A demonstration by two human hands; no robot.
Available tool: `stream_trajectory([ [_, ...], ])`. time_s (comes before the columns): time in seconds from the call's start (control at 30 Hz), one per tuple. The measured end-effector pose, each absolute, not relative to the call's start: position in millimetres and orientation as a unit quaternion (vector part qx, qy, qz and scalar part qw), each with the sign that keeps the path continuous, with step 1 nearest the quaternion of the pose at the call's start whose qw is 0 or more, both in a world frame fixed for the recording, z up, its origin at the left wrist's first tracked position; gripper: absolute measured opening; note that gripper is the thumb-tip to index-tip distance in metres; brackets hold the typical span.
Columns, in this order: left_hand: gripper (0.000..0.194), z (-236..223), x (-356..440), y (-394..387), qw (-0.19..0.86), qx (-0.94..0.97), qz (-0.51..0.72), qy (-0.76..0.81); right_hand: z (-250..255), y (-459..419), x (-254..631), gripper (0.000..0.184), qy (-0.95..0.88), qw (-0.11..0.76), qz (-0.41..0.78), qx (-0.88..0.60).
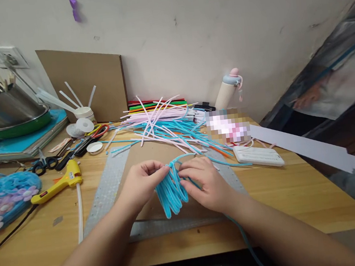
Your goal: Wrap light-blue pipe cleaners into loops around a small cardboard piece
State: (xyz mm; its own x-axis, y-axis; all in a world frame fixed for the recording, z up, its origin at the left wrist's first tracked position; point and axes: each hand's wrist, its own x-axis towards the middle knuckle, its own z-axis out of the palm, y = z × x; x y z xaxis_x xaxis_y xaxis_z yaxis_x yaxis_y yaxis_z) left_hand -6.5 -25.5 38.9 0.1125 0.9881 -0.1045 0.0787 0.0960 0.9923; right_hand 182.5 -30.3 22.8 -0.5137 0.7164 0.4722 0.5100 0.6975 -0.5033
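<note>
A blue pipe cleaner bundle (171, 197), bent into a row of hanging loops, is held up over the work mat. My left hand (144, 181) pinches its top edge between thumb and fingers. At the right side of the loops, my right hand (204, 181) has its fingers curled round a blue strand; part of its grip is hidden. One loose end points up and right above the right hand. Below my right wrist a long blue strand (245, 236) trails down past the table edge. Beneath both hands lies a brown board (148, 153) on a grey cutting mat (107, 192).
Behind my hands lie loose blue and pink pipe cleaners (173, 127). To the left are a yellow glue gun (64, 182), scissors (44, 164) and a blue flowered piece (8, 197). A bottle (227, 91) and white box (258, 155) stand right. Another person's hand (306, 98) shows far right.
</note>
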Motion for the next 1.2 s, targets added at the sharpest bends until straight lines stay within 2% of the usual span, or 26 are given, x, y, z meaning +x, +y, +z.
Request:
stream_trajectory([
  [0.1, 0.024, 37.2, -7.7, -23.5, 0.549, 0.516, 0.427, 0.5, 22.5, -29.6, 183.9, 0.021, -0.852, 0.342, 0.155, -0.364],
  [0.27, 0.024, 35.1, -7.7, -22.6, 0.542, 0.527, 0.417, 0.505, 22.5, -28.7, 188.4, 0.028, -0.836, 0.338, 0.267, -0.341],
  [0.53, 0.027, 35.1, -7.5, -22.7, 0.517, 0.535, 0.417, 0.522, 26.8, -32.2, 183.3, 0.01, -0.827, 0.313, 0.271, -0.381],
  [0.7, 0.026, 37.4, -10.1, -22.7, 0.553, 0.538, 0.398, 0.496, 23.7, -26.2, 183.0, 0.013, -0.687, 0.318, 0.515, -0.402],
  [0.77, 0.025, 37.6, -11.0, -22.7, 0.566, 0.533, 0.4, 0.485, 22.5, -24.7, 183.1, 0.014, -0.646, 0.325, 0.566, -0.395],
  [0.93, 0.024, 37.6, -10.3, -22.3, 0.557, 0.531, 0.41, 0.49, 23.0, -26.1, 182.1, 0.012, -0.653, 0.349, 0.552, -0.383],
  [1.2, 0.028, 31.7, -8.7, -20.6, 0.506, 0.547, 0.413, 0.523, 21.8, -26.3, 181.1, 0.012, -0.665, 0.337, 0.544, -0.385],
])
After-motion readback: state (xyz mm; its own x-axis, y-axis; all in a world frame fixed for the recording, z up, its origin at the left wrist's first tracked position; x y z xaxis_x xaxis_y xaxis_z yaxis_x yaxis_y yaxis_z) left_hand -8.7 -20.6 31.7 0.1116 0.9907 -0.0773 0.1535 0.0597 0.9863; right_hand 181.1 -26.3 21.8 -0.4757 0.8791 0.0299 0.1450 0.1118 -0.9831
